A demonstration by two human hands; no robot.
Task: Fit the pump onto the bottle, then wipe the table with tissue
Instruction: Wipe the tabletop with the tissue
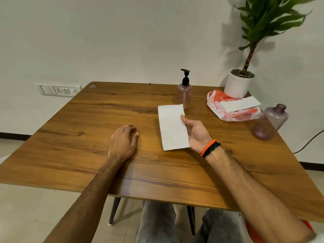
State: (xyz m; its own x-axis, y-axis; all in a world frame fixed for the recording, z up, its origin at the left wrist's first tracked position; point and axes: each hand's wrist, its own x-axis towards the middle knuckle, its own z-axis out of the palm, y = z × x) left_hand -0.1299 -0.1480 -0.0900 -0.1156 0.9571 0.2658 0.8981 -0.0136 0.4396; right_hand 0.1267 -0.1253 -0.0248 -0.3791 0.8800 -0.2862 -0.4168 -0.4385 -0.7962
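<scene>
A pale pink bottle (184,95) with a black pump (185,77) fitted on top stands upright at the back middle of the wooden table (87,120). My right hand (196,134) holds a folded white tissue (171,128) by its right edge, thumb on top, just above the table in front of the bottle. My left hand (123,142) rests palm down on the table to the left of the tissue, fingers loosely bent, holding nothing. A second pink bottle (270,121) without a cap stands tilted at the right edge.
An orange and white tissue pack (228,109) with a white tissue sticking out lies at the back right. Behind it stands a white pot (238,85) with a green plant. A wall socket (59,89) is at the left.
</scene>
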